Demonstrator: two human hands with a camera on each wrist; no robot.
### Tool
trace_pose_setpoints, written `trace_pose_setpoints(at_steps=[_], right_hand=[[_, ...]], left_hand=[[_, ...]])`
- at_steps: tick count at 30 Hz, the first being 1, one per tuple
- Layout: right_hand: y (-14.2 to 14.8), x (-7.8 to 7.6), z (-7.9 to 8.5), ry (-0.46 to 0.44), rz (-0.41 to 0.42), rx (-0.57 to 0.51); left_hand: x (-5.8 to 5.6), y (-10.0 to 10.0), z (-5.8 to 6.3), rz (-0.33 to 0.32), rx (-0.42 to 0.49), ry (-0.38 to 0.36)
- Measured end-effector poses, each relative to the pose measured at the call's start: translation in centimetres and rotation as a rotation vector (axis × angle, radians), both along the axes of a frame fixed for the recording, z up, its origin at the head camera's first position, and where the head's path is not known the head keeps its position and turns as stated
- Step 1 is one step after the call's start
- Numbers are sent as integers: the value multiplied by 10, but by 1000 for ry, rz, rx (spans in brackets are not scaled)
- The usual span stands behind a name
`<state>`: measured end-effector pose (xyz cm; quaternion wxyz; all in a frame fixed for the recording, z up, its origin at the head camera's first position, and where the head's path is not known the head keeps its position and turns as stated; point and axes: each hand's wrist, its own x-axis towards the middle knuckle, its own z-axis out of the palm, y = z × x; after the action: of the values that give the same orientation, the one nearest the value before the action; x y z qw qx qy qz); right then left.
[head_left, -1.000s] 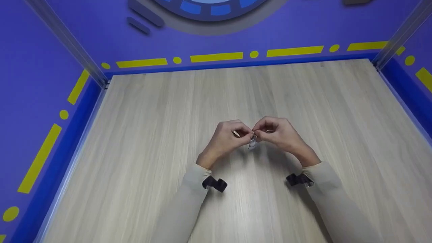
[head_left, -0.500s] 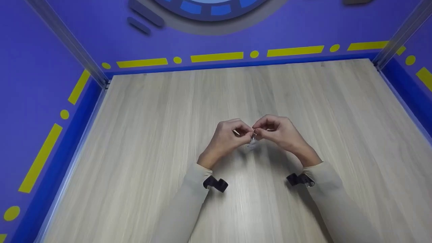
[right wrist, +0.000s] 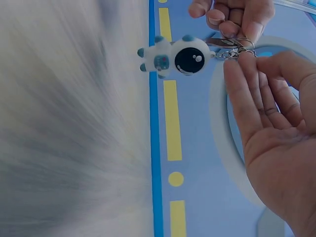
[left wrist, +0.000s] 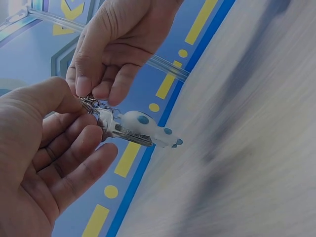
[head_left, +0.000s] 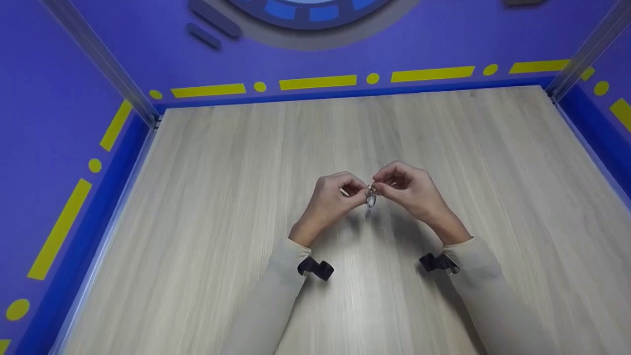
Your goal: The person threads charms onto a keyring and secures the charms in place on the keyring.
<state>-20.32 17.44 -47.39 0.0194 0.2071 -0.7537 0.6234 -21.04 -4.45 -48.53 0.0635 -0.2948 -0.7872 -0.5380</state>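
Above the middle of the table, my left hand (head_left: 328, 204) and right hand (head_left: 414, 192) meet at the fingertips over a keychain (head_left: 371, 198). Between them, thumbs and index fingers pinch its metal split ring (right wrist: 246, 47). A silver key (left wrist: 131, 134) hangs from the ring beside my left fingertips, its head partly covered. From a short chain (right wrist: 227, 54) dangles a white astronaut figure (right wrist: 161, 55) with a black visor and teal hands and feet. Whether the key is threaded fully on the ring is hidden by the fingers.
A light wood-grain table (head_left: 222, 197) lies beneath both hands. Blue-purple panels (head_left: 315, 64) with yellow marks enclose its back and sides, joined by metal corner posts (head_left: 98, 59). Black wrist mounts (head_left: 314, 268) sit on both pale sleeves.
My right hand has risen slightly away from the table's front and tilted, its fingers shifting on the ring. The dangling keychain shows more clearly below the fingertips. My left hand stays nearly still.
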Motion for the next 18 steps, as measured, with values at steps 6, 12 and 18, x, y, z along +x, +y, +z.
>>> trace_pose_setpoints(at_steps=[6, 12, 18], right_hand=[[0, 2, 1, 133, -35, 158], [-1, 4, 3, 216, -47, 226], [-1, 4, 4, 249, -38, 236]], left_hand=[[1, -1, 2, 22, -26, 20], [0, 0, 2, 11, -45, 57], [0, 0, 1, 13, -70, 75]])
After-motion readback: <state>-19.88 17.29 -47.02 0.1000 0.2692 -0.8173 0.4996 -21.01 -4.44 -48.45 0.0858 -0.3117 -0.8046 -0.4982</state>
